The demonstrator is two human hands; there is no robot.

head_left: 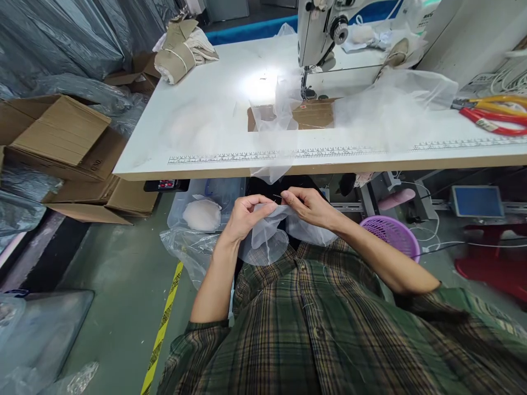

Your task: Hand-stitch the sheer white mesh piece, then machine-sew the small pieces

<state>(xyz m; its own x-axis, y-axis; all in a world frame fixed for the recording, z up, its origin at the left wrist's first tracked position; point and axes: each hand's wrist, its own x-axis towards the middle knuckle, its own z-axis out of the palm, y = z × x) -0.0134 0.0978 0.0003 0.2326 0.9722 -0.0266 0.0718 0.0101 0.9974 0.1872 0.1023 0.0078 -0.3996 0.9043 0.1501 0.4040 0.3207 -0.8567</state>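
Note:
Sheer white fabric hangs from my hands in front of the plaid shirt, below the table edge. My left hand is closed, thumb and fingers pinching the fabric. Beside it, my right hand is closed too, its fingertips pinched at the fabric's upper edge. A thin, dark, needle-like sliver shows between the fingertips of both hands; it is too small to name surely. More sheer white fabric lies on the table under the sewing machine and droops over the front edge.
The white sewing table has a printed ruler along its front. Red-handled pliers lie at right, a tied cloth bundle at back left. Below are a purple basket and a clear bin. Cardboard boxes stand left.

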